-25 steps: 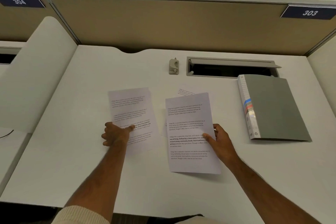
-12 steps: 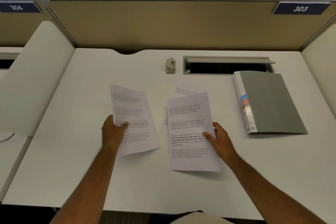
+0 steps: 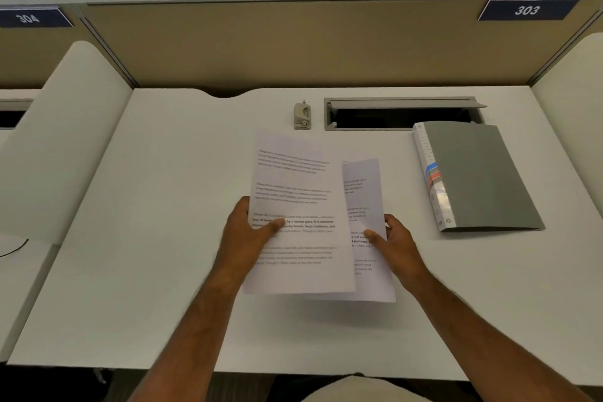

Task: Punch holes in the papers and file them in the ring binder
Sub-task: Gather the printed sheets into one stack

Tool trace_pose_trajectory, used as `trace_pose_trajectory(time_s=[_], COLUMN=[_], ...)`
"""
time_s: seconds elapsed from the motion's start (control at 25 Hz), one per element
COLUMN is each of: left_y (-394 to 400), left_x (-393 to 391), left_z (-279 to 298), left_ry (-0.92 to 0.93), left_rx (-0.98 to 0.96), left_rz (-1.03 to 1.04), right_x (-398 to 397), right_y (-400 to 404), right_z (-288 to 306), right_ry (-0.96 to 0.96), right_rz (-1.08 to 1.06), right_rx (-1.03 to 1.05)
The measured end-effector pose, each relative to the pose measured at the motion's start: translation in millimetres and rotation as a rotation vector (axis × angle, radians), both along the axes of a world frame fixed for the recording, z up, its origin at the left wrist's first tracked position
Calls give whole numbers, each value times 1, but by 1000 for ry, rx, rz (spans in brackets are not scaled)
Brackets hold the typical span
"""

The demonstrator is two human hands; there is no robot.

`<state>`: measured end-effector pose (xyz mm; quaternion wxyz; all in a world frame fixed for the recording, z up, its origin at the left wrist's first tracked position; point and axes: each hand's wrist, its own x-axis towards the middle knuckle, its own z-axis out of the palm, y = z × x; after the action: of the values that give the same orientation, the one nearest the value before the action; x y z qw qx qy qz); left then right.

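Head view of a white laminate desk [image 3: 130, 271] in a study carrel. The left hand [image 3: 251, 235] pinches a white printed paper sheet [image 3: 297, 192] at its left edge, thumb lying on the printed face and the other fingers hidden beneath; the sheet appears lifted off the desk, casting a soft shadow below its near edge, and its text is blurred. This sheet overlaps the left part of a second white printed sheet [image 3: 367, 199], which the right hand [image 3: 396, 245] pinches at its right edge, thumb on top pointing left and fingers curled under the margin. The corner of a further sheet just shows behind the second one, too little to describe.

To the right of the papers, well apart from them, a closed grey plastic ring binder [image 3: 479, 176] lies flat on the desk, spine toward the papers, with a white spine label bearing blue and red marks. Beyond the papers, near the desk's far edge, a small beige single-hole punch [image 3: 302, 116] stands apart from them. Just to its right is a rectangular grey cable tray [image 3: 401, 103], its lid propped open over a dark recess. A tan fabric partition [image 3: 293, 42] closes the back of the desk and carries a dark blue plate numbered 303 [image 3: 527, 10]; a similar plate numbered 304 [image 3: 29, 18] is at the left.
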<state>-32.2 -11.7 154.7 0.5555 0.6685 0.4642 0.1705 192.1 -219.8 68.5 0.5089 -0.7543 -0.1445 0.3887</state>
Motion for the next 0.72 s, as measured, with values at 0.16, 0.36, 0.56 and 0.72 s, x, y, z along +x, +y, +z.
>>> trace_pose_trajectory(time_s=[0.16,0.36,0.56,0.72], left_y=[-18,-28,-31,-31], left_x=[8,11,10,12], left_z=[-8,-17,-22,-25], left_ry=[-13,-50,-142,-100], left_rx=[-71,-204,-417,-349], left_rz=[0,25,20,-7], right_x=[-5,-10,-12,-17], right_y=[3,7,4,1], right_z=[20,38,45,54], right_ry=[112,192,192,171], right_rz=[-9,44,99,33], right_rx=[104,185,187,147])
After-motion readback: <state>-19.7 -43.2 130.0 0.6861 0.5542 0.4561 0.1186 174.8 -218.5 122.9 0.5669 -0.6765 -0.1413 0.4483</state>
